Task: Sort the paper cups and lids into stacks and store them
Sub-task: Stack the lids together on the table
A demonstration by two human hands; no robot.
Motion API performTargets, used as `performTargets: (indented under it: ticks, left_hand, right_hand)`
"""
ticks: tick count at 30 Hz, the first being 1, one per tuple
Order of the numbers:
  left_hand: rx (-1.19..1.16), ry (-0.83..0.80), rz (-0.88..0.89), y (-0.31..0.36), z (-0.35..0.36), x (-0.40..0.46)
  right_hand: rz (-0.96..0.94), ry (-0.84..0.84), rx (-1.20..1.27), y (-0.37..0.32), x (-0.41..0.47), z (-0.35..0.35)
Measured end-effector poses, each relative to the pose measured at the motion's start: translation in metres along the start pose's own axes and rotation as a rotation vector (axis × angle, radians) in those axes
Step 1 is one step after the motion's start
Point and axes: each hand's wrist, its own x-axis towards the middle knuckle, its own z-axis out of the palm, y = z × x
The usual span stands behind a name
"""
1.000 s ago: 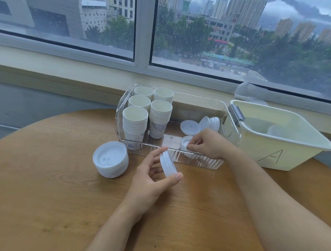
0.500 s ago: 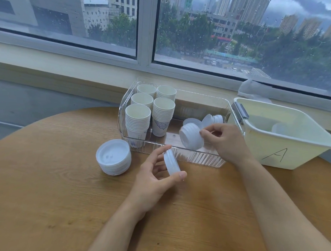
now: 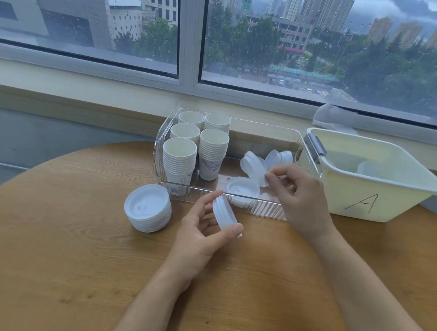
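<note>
Left hand (image 3: 202, 230) sits nearest, above the wooden table (image 3: 68, 282), thumb and fingers curled round a small stack of white lids (image 3: 224, 212) held on edge. Grip is closed on the stack's rim; palm faces right.

Right hand (image 3: 297, 194) is further in, over the front wall of the clear bin (image 3: 263, 208). Thumb and forefinger pinch a bunch of lids (image 3: 253, 170) by the edge, tilted, raised above the bin floor. Other fingers loosely curled.

Left of both hands, a flat lid stack (image 3: 147, 207) rests on the table just outside the bin's front-left corner, apart from either hand.

Inside the bin: one lid (image 3: 242, 189) lies flat on the floor below the pinched bunch, more lids under it seen through the ribbed front wall. A few lids (image 3: 280, 158) lean on edge near the right wall, behind the right hand. The bin's left half holds five upright cup stacks (image 3: 180, 159), two rows, packed close; the front-right stack shows a blue print.

The right forearm and hand block part of the bin's right front corner.

Right of the bin, touching or nearly so, a pale yellow tub (image 3: 377, 199) marked "A", grey handle clip on its near-left rim; pale contents inside, unclear what.

Beyond: a crumpled clear bag (image 3: 334, 119) on the windowsill (image 3: 86, 95), then the rain-spotted window (image 3: 307, 38).
</note>
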Motion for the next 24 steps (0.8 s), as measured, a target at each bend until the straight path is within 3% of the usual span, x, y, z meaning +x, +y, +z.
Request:
performTargets:
  ticks: [8, 24]
  left_hand:
    - [-0.049, -0.019, -0.003, 0.0, 0.003, -0.001]
    - [-0.023, -0.054, 0.023, 0.001, 0.006, 0.005]
  right_hand:
    - [-0.041, 0.047, 0.177, 0.004, -0.085, 0.033]
    - [-0.136, -0.135, 0.169, 0.027, -0.088, 0.035]
